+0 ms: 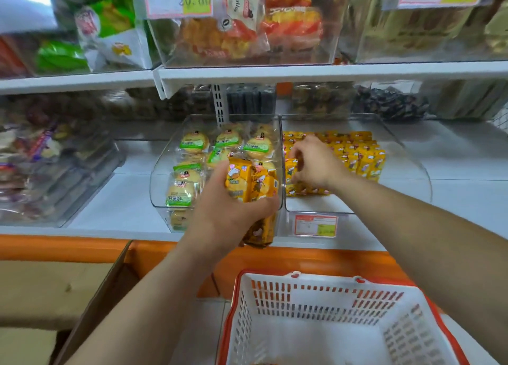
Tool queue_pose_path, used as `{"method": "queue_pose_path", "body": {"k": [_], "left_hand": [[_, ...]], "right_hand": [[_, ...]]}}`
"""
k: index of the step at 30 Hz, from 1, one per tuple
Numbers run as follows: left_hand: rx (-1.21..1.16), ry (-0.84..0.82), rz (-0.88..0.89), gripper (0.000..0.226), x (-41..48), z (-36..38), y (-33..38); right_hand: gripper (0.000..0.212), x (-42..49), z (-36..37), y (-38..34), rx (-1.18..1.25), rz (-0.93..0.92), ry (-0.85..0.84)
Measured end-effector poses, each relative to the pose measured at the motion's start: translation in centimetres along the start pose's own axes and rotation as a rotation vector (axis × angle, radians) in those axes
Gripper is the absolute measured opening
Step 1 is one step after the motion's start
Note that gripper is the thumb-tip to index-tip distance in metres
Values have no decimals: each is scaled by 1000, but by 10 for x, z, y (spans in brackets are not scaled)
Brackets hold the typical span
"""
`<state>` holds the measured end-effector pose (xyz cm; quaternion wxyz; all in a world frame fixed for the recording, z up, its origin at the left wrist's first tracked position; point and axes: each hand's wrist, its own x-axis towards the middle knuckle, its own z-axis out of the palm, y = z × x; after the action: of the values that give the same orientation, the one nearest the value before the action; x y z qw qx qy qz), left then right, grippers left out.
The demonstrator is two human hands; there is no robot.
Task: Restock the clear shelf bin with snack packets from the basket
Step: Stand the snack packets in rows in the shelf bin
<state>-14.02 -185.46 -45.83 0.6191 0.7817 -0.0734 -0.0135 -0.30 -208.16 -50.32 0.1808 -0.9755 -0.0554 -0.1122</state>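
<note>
Head view: left hand gripped upright snack packets just left of the clear shelf bin. Right hand pinched one packet inside.

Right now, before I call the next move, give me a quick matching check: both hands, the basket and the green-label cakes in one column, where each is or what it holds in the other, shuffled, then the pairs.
Column one
1. left hand
2. right hand
3. basket
4. green-label cakes

Column two
A. in the left clear bin
B. grips a bundle of yellow packets in front of the bins
C. below the shelf edge, white walls, orange rim
D. pinches a single yellow packet inside the right clear bin

Pairs: 1-B, 2-D, 3-C, 4-A
</note>
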Motion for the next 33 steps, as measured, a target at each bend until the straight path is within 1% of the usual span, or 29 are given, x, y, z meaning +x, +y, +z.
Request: {"method": "queue_pose_path", "body": {"k": [2,4,6,8,11,13,15,16,17,18,20,21,22,23,25,26,30,33], "left_hand": [[-11,-2,4,46,3,0,-1],[-20,-4,4,46,5,1,-2],[-35,-12,-1,46,7,3,-2],[-46,-19,-14,46,8,6,-3],[-61,-15,-44,48,9,10,-1],[-69,-6,-72,54,8,13,0],[-81,-8,-98,64,5,17,1],[-84,-14,-115,70,4,21,1],[-87,-29,-136,77,1,25,2],[-96,-48,-159,83,-2,30,3],[-130,-89,-167,86,-7,42,5],[-144,-105,-166,87,-11,49,6],[-158,-123,-168,84,-14,55,6],[-177,-144,-161,71,-17,62,6],[-220,-166,-133,33,-22,72,7],[-230,-164,-130,25,-24,75,8],[-275,-159,-190,19,-25,78,11],[-254,-134,-240,24,-22,76,12]], "right_hand": [[53,5,4,3,-132,-20,-5],[52,6,8,5,-201,-30,-10],[51,3,11,7,-233,-37,-17],[57,-2,7,4,-256,-42,-20],[66,-18,-16,-2,-192,-11,21],[60,-41,-38,-6,-68,4,98],[44,-76,-57,-10,159,2,159],[36,-96,-64,-12,294,9,160],[31,-117,-70,-14,432,22,130],[32,-139,-75,-17,572,32,71],[44,-174,-81,-25,841,62,-76],[51,-185,-82,-29,936,79,-135],[58,-193,-81,-33,981,90,-172],[64,-197,-80,-36,980,98,-186],[73,-200,-76,-39,938,121,-170],[74,-200,-75,-38,944,148,-160],[71,-202,-75,-25,1212,324,-195],[79,-204,-78,-13,1213,333,-201]]}}
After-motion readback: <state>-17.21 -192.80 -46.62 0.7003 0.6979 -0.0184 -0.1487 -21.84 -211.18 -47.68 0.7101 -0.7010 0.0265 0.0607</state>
